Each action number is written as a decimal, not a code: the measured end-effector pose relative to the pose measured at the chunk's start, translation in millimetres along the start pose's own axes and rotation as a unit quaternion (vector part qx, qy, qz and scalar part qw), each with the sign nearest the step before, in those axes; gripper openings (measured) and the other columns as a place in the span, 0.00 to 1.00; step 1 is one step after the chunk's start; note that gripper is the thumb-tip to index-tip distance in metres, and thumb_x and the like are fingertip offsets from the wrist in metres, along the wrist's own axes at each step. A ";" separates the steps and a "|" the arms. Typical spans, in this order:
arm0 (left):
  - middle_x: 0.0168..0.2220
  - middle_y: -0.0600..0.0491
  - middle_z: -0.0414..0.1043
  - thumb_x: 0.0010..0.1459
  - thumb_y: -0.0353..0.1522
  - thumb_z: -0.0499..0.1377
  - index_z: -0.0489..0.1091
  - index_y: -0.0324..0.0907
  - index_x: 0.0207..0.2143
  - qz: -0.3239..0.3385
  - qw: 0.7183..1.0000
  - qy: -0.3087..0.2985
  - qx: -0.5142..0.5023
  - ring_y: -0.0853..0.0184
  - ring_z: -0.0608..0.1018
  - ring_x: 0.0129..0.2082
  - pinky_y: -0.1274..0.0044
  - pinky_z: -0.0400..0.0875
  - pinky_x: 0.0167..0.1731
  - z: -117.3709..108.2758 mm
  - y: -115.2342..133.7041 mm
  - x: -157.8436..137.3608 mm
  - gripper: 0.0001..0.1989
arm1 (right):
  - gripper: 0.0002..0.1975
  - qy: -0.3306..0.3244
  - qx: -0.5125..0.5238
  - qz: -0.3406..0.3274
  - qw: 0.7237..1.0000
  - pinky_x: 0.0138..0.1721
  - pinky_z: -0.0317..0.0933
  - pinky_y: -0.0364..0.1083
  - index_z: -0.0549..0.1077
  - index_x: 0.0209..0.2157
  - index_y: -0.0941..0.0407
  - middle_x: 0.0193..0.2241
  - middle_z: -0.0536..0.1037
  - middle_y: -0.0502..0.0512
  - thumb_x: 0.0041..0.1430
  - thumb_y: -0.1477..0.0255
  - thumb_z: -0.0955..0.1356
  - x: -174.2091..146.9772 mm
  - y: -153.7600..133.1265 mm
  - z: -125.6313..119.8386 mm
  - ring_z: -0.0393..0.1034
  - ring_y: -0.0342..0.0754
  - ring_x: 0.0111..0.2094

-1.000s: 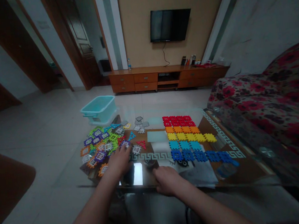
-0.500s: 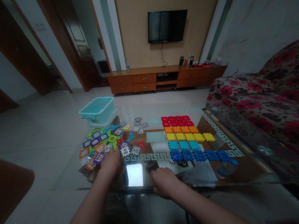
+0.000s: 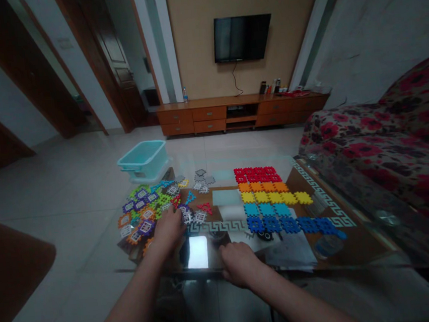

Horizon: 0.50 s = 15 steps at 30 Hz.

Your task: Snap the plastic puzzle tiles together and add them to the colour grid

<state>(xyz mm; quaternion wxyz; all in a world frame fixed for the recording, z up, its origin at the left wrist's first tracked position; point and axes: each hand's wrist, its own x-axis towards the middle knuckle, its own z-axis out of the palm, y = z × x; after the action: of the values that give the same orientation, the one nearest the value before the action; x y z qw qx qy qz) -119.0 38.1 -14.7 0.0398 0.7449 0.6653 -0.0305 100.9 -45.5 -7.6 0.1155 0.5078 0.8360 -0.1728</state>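
Note:
My left hand reaches into a mixed pile of plastic interlocking tiles. Its fingers point down beside a purple-and-white tile and a red piece; the fingertips are too hidden to show a grip. At the near edge of the glass table, my right hand is curled closed, with nothing visible in it. To the right lie sorted rows of notched tiles: red tiles, orange tiles, yellow tiles, light blue tiles and dark blue tiles.
A phone with a bright screen lies between my hands. Papers and a clear bottle with a blue cap are at the near right. A turquoise bin stands beyond the pile. A flowered sofa flanks the right side.
My left hand has shifted right and slightly up across the pile, covering part of other tiles. My right hand stays at the table edge. The whole view has moved slightly.

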 end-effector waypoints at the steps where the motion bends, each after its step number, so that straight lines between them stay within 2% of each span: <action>1: 0.52 0.40 0.66 0.59 0.32 0.55 0.68 0.38 0.48 0.012 1.000 0.002 -0.002 0.53 0.71 0.52 0.66 0.65 0.51 -0.3 2.9 -0.3 0.15 | 0.17 -0.002 0.000 0.002 1.000 0.43 0.69 0.55 0.75 0.45 0.63 0.42 0.80 0.69 0.53 0.72 0.70 0.1 -0.2 -0.2 0.76 0.63 0.44; 6: 0.51 0.41 0.69 0.61 0.28 0.51 0.67 0.38 0.52 0.060 0.998 -0.006 -0.025 0.55 0.70 0.54 0.68 0.64 0.52 -0.9 14.0 -1.1 0.17 | 0.16 0.005 0.003 0.006 1.000 0.43 0.69 0.56 0.76 0.44 0.63 0.42 0.80 0.70 0.53 0.72 0.70 1.0 -0.7 1.3 0.76 0.63 0.43; 10: 0.51 0.42 0.70 0.62 0.26 0.49 0.65 0.41 0.55 0.056 0.997 -0.005 -0.045 0.56 0.69 0.55 0.67 0.63 0.53 1.9 15.0 1.4 0.19 | 0.16 0.002 0.008 0.009 1.000 0.44 0.68 0.57 0.76 0.44 0.63 0.42 0.80 0.70 0.53 0.72 0.70 1.3 -1.5 3.3 0.76 0.64 0.44; 15: 0.51 0.43 0.66 0.58 0.26 0.53 0.65 0.41 0.52 0.043 0.996 0.032 -0.071 0.56 0.69 0.54 0.67 0.62 0.54 5.4 15.8 5.2 0.19 | 0.18 -0.001 0.015 0.005 1.000 0.43 0.67 0.57 0.75 0.45 0.64 0.42 0.80 0.71 0.53 0.70 0.70 -1.4 -0.6 -1.0 0.75 0.65 0.44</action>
<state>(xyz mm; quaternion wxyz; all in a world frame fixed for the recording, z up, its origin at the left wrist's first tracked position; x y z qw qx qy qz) -102.7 40.9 -20.3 0.0723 0.7686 0.6342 0.0428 101.0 -46.5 -6.0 0.1094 0.5135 0.8306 -0.1855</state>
